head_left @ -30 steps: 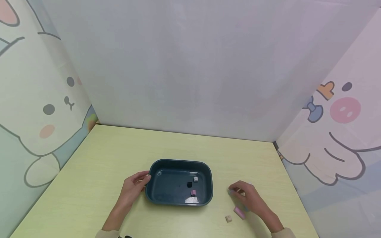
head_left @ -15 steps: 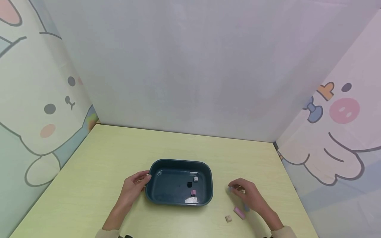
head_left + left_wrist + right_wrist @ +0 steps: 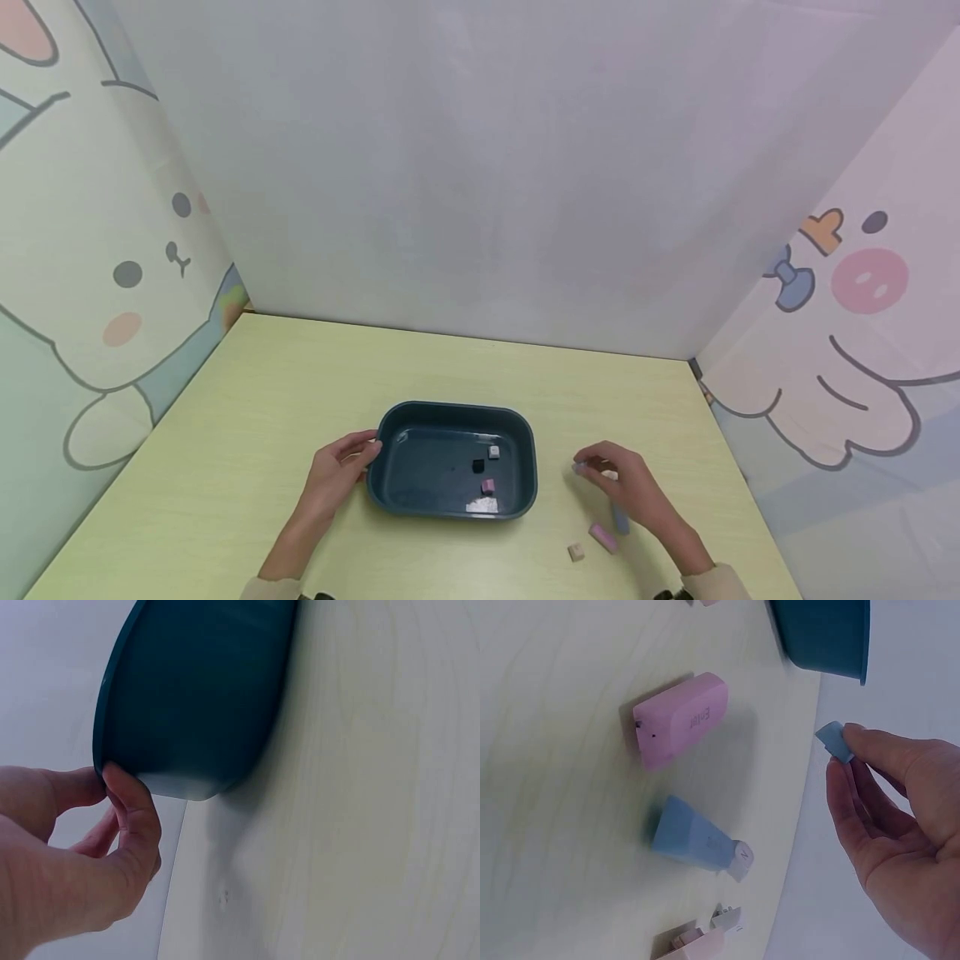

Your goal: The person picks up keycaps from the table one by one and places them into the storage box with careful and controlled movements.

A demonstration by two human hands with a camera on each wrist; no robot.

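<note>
1. Fingertips point(image 3: 847, 742) of the right hand point(image 3: 626, 487) are pinching a small blue keycap point(image 3: 835, 741), which is being held up off the table point(image 3: 247, 400), to the right of the tray point(image 3: 397, 500).
2. Fingers point(image 3: 135, 810) of the left hand point(image 3: 333, 479) are curling against the left end of the tray, the thumb and forefinger gripping its rim while the hand is resting on the table.
3. The tray, a dark teal rectangular one with rounded corners, is sitting on the pale yellow-green table between the two hands.
4. Inside the tray, a black keycap point(image 3: 477, 465), a whitish keycap point(image 3: 493, 452) and a pink keycap point(image 3: 487, 485) are lying toward its right half, near one another; a pale patch beside them near the front wall cannot be told apart from a glare.
5. On the table beneath the right hand, a pink Enter key point(image 3: 681, 720) is lying flat, with a longer blue key point(image 3: 697, 841) just beside it and a pale pink and white piece point(image 3: 701, 941) a little beyond that.
6. In the head view, a small tan keycap point(image 3: 575, 551) is lying just to the left of the Enter key, near the front edge of the table.
7. Walls printed with cartoon animals point(image 3: 112, 275) are standing around the table on the left and right, with a plain pale wall at the back.
</note>
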